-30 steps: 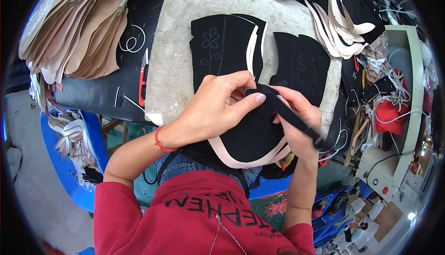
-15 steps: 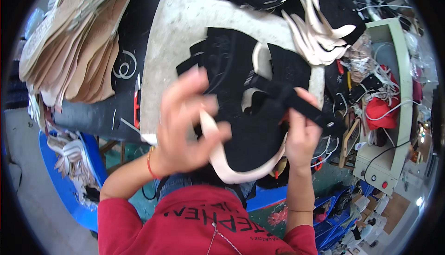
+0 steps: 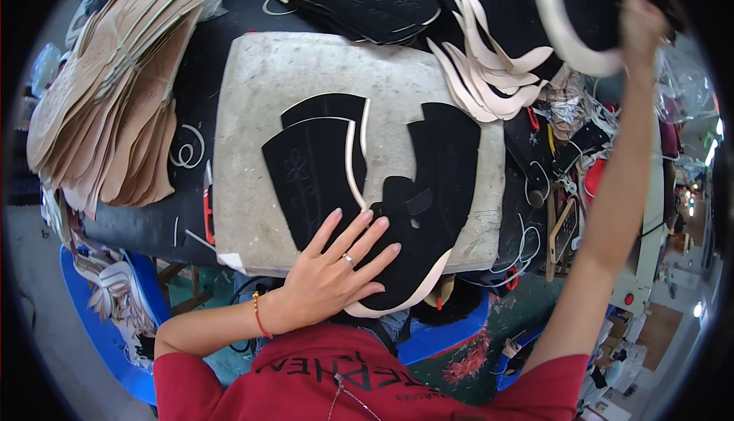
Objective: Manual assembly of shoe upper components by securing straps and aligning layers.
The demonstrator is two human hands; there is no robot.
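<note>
Two hands work apart over the desk (image 3: pixel 191 214) with its grey stone slab (image 3: pixel 306 84). At one o'clock the right hand (image 3: pixel 641 16) grips a black shoe upper (image 3: pixel 589 8) with a cream lining, apparently adding it to the stack. At six o'clock the left hand (image 3: pixel 329 276) lies spread flat on the next black upper (image 3: pixel 413 245), which likely needs lifting next. Tan leather pieces (image 3: pixel 107 92) pile at ten o'clock.
</note>
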